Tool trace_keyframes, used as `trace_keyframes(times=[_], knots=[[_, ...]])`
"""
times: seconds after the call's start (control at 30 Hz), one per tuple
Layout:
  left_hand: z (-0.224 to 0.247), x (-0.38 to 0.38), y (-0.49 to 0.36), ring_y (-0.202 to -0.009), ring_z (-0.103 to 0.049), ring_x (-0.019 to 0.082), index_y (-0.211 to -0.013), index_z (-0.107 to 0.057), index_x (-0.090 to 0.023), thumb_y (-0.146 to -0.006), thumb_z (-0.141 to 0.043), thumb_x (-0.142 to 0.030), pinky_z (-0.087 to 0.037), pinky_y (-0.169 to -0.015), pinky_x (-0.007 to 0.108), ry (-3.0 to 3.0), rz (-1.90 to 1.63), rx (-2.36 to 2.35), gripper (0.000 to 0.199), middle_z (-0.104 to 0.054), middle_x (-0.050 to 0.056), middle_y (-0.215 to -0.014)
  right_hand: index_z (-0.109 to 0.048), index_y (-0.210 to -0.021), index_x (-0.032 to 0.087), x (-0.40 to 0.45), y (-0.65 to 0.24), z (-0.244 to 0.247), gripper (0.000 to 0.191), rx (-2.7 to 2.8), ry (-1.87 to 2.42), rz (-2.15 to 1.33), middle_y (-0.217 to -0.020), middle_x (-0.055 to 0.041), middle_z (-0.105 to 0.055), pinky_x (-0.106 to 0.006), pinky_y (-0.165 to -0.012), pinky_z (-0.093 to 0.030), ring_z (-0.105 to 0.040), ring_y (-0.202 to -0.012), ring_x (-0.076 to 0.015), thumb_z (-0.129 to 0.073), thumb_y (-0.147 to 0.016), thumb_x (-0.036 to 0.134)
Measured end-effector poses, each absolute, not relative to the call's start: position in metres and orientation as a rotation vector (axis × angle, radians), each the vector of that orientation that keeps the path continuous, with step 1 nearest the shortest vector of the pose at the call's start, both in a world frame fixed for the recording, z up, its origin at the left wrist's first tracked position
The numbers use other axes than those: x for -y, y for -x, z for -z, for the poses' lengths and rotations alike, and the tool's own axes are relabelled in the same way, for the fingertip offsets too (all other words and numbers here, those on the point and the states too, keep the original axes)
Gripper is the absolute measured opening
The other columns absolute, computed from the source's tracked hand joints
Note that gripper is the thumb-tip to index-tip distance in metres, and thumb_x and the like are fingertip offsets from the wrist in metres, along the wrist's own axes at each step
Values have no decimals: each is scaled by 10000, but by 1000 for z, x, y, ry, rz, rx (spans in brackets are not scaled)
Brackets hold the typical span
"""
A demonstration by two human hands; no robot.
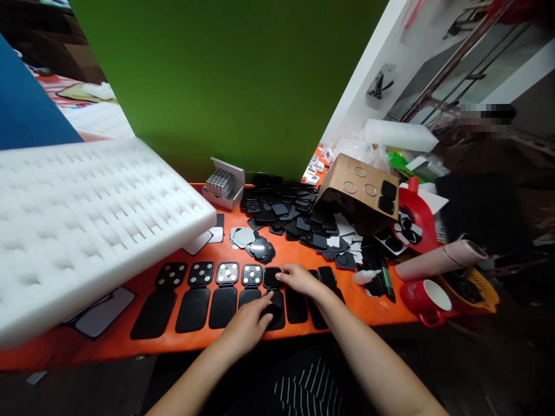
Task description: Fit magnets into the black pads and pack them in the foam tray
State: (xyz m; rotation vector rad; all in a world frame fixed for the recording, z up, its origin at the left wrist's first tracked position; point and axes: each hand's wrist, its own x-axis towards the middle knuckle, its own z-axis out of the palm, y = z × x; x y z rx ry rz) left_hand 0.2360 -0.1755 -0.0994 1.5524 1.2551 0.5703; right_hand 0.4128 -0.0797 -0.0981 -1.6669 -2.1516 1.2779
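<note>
The black hinged pad (278, 312) by the surface's (368, 309) front edge looks light, stiff; hold its sides. Left grip (248, 322) apart; right grip (299, 279), can't tell.

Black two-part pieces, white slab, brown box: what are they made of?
Black two-part pieces: perhaps matte plastic, being smooth, flat and dull; could be coated. White slab: likely soft matte foam, given its dimpled slits. Brown box: apparently matte cardboard, from its tan panels.

Along the near edge of the orange table (370, 312) lie black two-part pads (222, 309) (leftmost four white-dotted); left hand (248, 325) and right hand (299, 279) touch the fifth.
</note>
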Motion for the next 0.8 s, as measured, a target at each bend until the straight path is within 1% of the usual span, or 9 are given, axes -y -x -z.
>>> trace_keyframes(times=[0.07,0.17,0.23,0.37,0.5,0.6,0.73,0.8], knots=[[99,175,-236,-1076,-509,214,-1240,-443,-211,-744,-488,-241,-368,-911,320,-1552,-567,-1260,499,-570,70,-1174,-508,-634,151,76,-411,99,258,2179,1710,-1257,-540,43,-441,-186,-475,-258,-370,-492,-73,-488,-764,374],[97,175,-236,-1080,-505,218,-1209,-482,-222,-740,-493,-237,-362,-916,321,-1544,-572,-1260,469,-554,60,-1196,-519,-621,151,71,-408,100,260,2227,1767,-1224,-528,38,-451,-192,-465,-248,-359,-475,-71,-501,-753,375],[96,175,-236,-1086,-500,221,-1189,-503,-230,-738,-497,-237,-356,-921,320,-1536,-577,-1255,451,-533,50,-1221,-528,-619,152,69,-406,100,257,2262,1802,-1195,-529,32,-467,-196,-462,-248,-370,-471,-73,-505,-747,374],[96,175,-236,-1082,-503,221,-1218,-472,-228,-739,-496,-247,-350,-925,318,-1530,-575,-1257,479,-543,50,-1210,-563,-638,156,67,-404,99,264,2342,1869,-1104,-565,-1,-524,-210,-476,-271,-428,-495,-97,-494,-752,383],[98,175,-236,-1091,-497,220,-1195,-497,-236,-734,-498,-249,-349,-925,312,-1540,-579,-1251,461,-535,40,-1220,-603,-702,161,67,-401,95,296,2437,1911,-984,-688,-61,-598,-233,-530,-321,-520,-611,-152,-480,-759,425],[99,175,-236,-1093,-496,221,-1188,-504,-236,-732,-501,-246,-345,-930,316,-1533,-583,-1249,456,-533,42,-1222,-621,-748,159,64,-396,90,328,2499,1941,-875,-782,-106,-623,-264,-596,-358,-558,-724,-207,-493,-745,460],[100,175,-237,-1106,-486,218,-1210,-481,-228,-737,-493,-242,-342,-933,317,-1542,-575,-1259,473,-539,49,-1215,-628,-827,130,69,-391,79,429,2534,1957,-709,-853,-165,-620,-329,-682,-385,-553,-837,-279,-511,-716,527],[99,176,-237,-1101,-490,217,-1217,-472,-228,-737,-491,-235,-347,-929,318,-1548,-571,-1267,480,-539,50,-1214,-615,-917,134,78,-392,75,384,2548,1890,-655,-927,-161,-610,-341,-748,-381,-530,-920,-273,-457,-781,456]])
